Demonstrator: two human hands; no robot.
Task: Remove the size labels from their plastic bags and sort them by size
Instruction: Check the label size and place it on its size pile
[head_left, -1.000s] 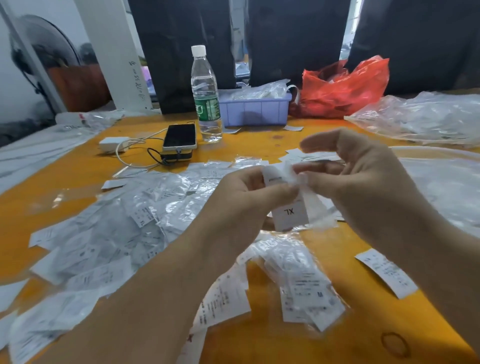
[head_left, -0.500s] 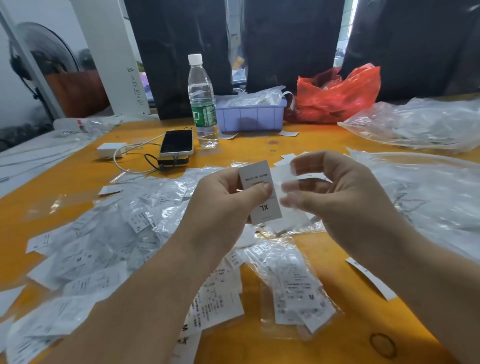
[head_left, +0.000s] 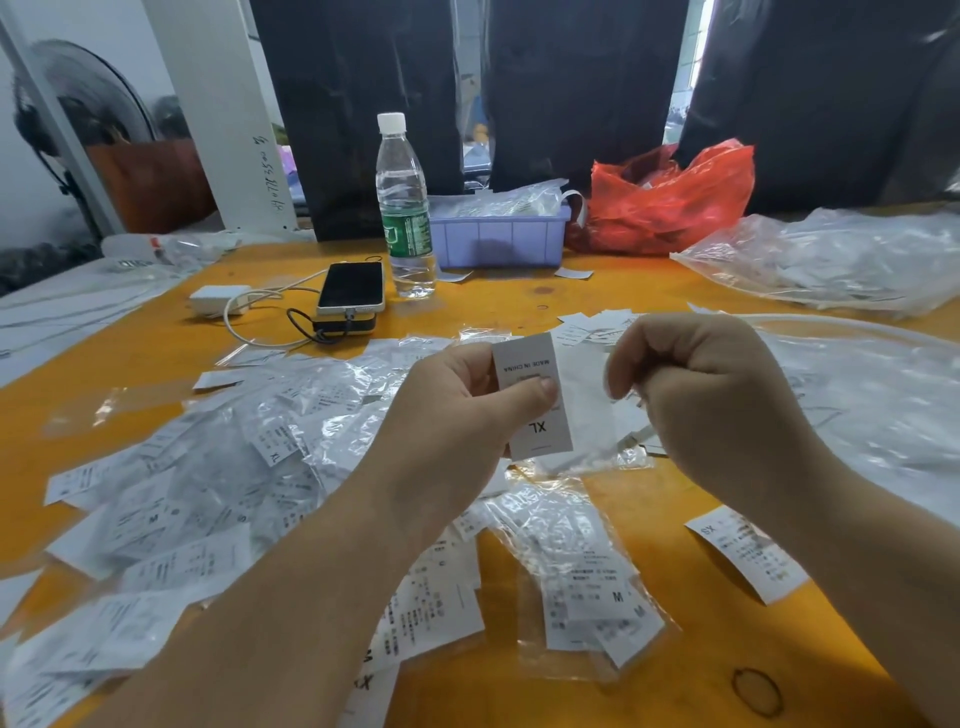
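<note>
Head view: the left hand (head_left: 457, 410) holds a white XL label (head_left: 535, 397) above the orange tabletop (head_left: 519, 312), thumb clamped on its face, print upside down. The right hand (head_left: 711, 395) hovers just beside it, fingers (head_left: 631, 364) curled together, pinching a crumpled plastic bag (head_left: 597, 431). Bagged labels (head_left: 208, 467) are heaped at left; a bag with M labels (head_left: 587, 592) lies near. A water bottle (head_left: 405, 208) and phone (head_left: 352, 287) stand behind.

table (head_left: 519, 322): glossy orange; bags (head_left: 322, 410): clear crinkled plastic; XL label (head_left: 535, 400): matt
</note>
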